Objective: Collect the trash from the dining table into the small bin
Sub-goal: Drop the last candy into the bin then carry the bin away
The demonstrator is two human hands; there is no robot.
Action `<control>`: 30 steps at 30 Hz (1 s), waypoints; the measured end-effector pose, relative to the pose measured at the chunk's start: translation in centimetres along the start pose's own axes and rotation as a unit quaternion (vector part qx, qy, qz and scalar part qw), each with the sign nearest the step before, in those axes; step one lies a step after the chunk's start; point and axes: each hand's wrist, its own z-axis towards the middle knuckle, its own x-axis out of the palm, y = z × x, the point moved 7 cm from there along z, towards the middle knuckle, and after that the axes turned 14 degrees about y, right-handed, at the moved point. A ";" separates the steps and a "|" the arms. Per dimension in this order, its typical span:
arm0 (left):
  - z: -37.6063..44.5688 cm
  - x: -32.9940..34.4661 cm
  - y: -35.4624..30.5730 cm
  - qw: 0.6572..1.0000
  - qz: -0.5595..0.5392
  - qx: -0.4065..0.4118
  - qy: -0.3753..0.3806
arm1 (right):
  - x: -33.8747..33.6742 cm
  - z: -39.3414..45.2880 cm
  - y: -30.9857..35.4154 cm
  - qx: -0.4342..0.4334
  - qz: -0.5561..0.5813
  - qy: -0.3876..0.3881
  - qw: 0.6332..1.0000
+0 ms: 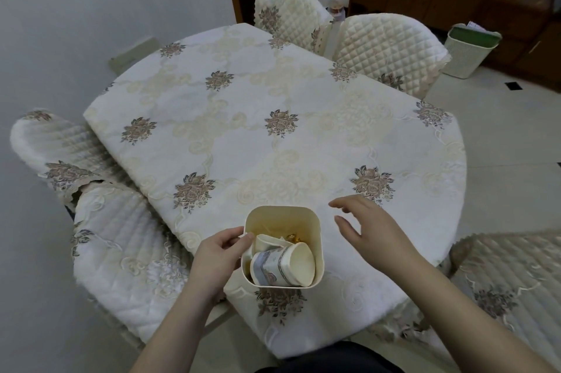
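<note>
Head view, looking down on the dining table [273, 105], which was covered by a cream cloth with embroidered flower motifs and filled the middle of the frame. The small bin [283, 214], a cream container with rounded corners, stood on the cloth at lower centre, near the table's closest edge. Inside it lay a paper cup [283, 266] on its side, its open mouth turned toward the right of the frame; a second, crumpled cup [268, 241] sat behind it, partly hidden, and something small and golden [296, 238] deeper in the bin was too obscured to identify. The left hand [218, 257] pinched the bin's left rim, thumb and fingertips closed on the wall. The right hand [368, 230] hovered just right of the bin with fingers spread and loose, holding nothing and not touching the rim. Both forearms ran out of the lower frame edge. Quilted chair covers [385, 48] ringed the table, the one at lower right cut off by the frame. A larger waste basket [466, 54] stood on the floor at upper right, well apart, its contents hard to make out
</note>
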 end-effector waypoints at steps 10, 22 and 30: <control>1.1 0.2 -1.3 1.000 -0.005 0.019 0.008 | 2.7 0.1 -4.6 0.068 0.200 0.063 0.975; 0.9 3.3 -3.9 0.998 -0.012 0.043 0.054 | 10.4 0.1 -4.2 0.179 0.614 0.106 0.761; 0.6 6.1 -4.2 0.980 -0.041 0.103 0.163 | 8.8 1.2 -4.3 0.095 0.681 0.074 0.722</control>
